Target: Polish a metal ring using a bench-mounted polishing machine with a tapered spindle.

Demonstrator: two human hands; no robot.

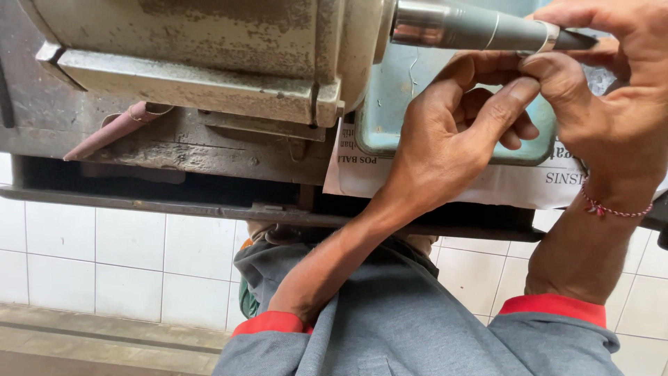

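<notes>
Head view: a grey tapered spindle [480, 29] juts from the worn motor housing [209, 56] at the upper left of the frame and runs rightward along the top edge, its dark tip ending at upper right. A small metal ring [547, 38] sits around the spindle near that tip.

The left hand [452, 139] comes up from the lower centre; its fingers [511, 101] are curled in, the thumb and forefinger reaching just under the spindle beside the ring, though I cannot tell whether they pinch it. The right hand [612, 104] fills the upper right corner, its fingers closed around the ring and spindle tip. A red-and-white thread bracelet [612, 207] circles that wrist.

Below the hands lies a teal tray [390, 132] on a sheet of newspaper [362, 174], both on the dark desk [139, 202]. White wall tiles [104, 251] fill the lower left.
</notes>
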